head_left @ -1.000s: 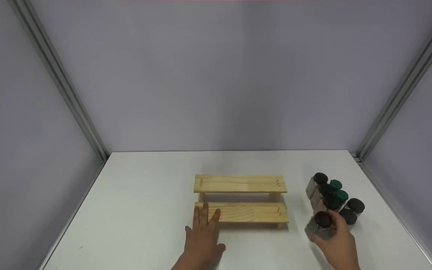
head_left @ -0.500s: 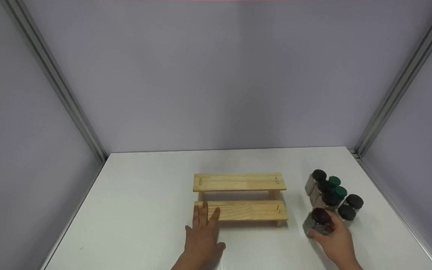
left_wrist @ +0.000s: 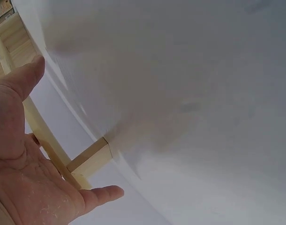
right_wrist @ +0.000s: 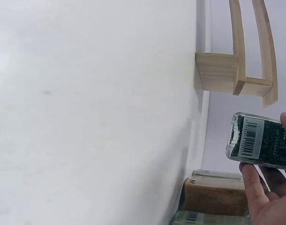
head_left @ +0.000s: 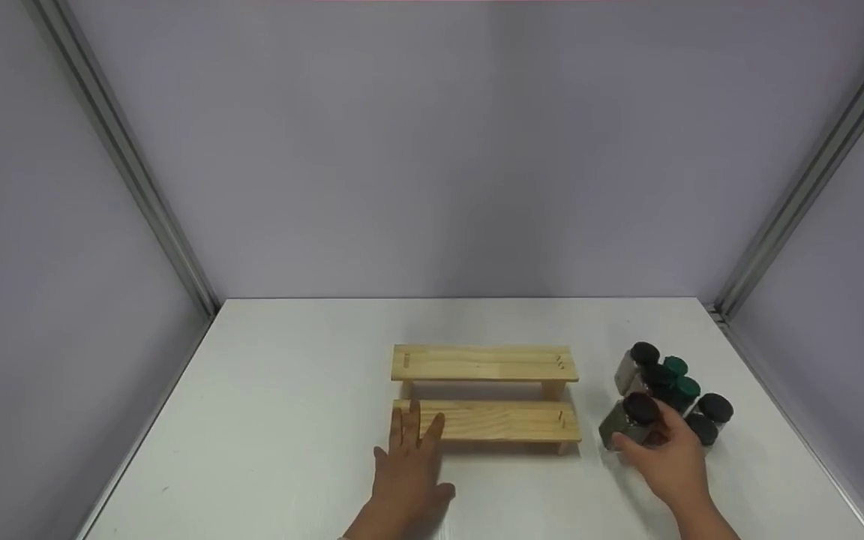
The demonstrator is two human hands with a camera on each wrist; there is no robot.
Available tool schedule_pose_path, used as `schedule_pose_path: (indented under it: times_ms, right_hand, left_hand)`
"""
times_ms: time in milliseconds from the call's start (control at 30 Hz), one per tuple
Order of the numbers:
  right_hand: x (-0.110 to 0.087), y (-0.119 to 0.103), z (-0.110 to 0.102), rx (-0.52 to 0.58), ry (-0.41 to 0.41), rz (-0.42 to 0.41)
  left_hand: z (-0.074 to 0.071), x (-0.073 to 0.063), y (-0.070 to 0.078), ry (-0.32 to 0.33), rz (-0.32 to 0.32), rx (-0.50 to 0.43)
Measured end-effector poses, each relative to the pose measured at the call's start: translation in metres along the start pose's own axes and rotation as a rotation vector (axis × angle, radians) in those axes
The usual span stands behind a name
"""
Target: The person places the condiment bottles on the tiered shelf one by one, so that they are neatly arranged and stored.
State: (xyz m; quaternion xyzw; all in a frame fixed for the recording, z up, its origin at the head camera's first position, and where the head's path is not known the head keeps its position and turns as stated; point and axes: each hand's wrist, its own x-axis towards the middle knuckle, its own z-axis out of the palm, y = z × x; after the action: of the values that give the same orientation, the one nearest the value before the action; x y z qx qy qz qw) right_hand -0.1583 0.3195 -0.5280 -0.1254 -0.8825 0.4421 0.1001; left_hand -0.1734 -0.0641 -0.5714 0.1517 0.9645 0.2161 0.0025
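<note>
My left hand (head_left: 406,480) rests with spread, straight fingers on the left end of the lower step of a two-step wooden rack (head_left: 503,421). In the left wrist view its palm (left_wrist: 33,192) is by the rack's underside and leg. A clear spice jar (head_left: 622,426) with a black lid is gripped between the thumb and fingers of my right hand (head_left: 672,459). The right wrist view shows this jar (right_wrist: 262,140) raised off the table, with dark green contents and a barcode label. Its lid lies outside that view.
Several other spice jars with black or green lids (head_left: 685,387) stand close together behind and right of the held jar. Jars with brown contents (right_wrist: 215,194) show beneath it in the right wrist view. Pale panels (head_left: 447,150) enclose the white table (head_left: 274,420).
My right hand has lifted the jar and carried it slightly left and away from me. The left hand has stayed on the rack.
</note>
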Motion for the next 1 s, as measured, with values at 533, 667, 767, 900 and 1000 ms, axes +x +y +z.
schedule_pose_path:
  times_ms: [533, 667, 767, 900, 1000]
  right_hand:
    - [0.013, -0.049, -0.013, 0.040, 0.088, -0.104]
    - [0.015, -0.063, -0.008, 0.038, 0.096, -0.150]
    - [0.015, -0.073, -0.002, 0.064, 0.107, -0.187]
    - [0.017, -0.086, 0.008, 0.114, 0.112, -0.245]
    - [0.019, -0.098, 0.017, 0.103, 0.101, -0.271]
  left_hand:
    - [-0.020, 0.008, -0.022, 0.236, -0.309, -0.701]
    - [-0.013, 0.009, -0.024, 0.209, -0.332, -0.735]
    - [-0.011, 0.009, -0.026, 0.193, -0.317, -0.775]
    - [-0.009, 0.008, -0.030, 0.174, -0.293, -0.846]
    - [-0.006, 0.008, -0.033, 0.169, -0.288, -0.886]
